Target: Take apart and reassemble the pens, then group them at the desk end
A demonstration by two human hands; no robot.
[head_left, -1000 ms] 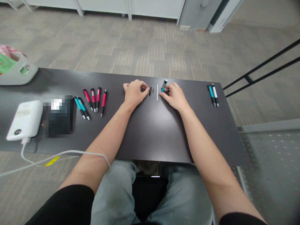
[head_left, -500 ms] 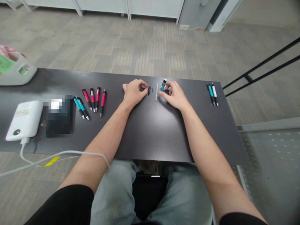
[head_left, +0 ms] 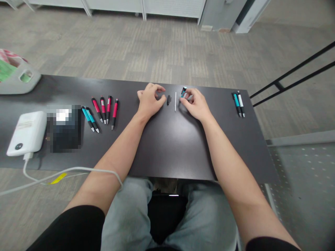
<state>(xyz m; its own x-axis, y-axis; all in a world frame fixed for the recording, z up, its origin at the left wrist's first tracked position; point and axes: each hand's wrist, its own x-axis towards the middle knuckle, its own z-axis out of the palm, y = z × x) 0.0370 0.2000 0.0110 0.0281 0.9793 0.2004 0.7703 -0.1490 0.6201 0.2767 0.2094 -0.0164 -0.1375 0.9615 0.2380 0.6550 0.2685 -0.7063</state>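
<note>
My left hand [head_left: 151, 101] rests on the dark table with its fingers loosely curled and apart, holding nothing. Just to its right lies a black pen part [head_left: 168, 100], with a tiny dark piece [head_left: 171, 99] beside it. A thin silvery-white pen refill [head_left: 175, 101] lies lengthwise between my two hands. My right hand [head_left: 196, 104] is closed, thumb and fingers pinching a teal pen barrel [head_left: 184, 90] with a black and silver top. The lower part of that barrel is partly hidden by my fingers.
Several pink-and-black pens [head_left: 103, 109] and two teal pens [head_left: 90, 119] lie left. At the right lie a teal pen [head_left: 237, 104] and a white pen [head_left: 241, 104]. A white power bank [head_left: 27, 133] trails a cable [head_left: 78, 168] over my left forearm; a basket [head_left: 28, 78] stands far left.
My left fingers have come away from the black pen part and spread apart; it now lies closer to the tiny dark piece. My right hand still holds the teal barrel.
</note>
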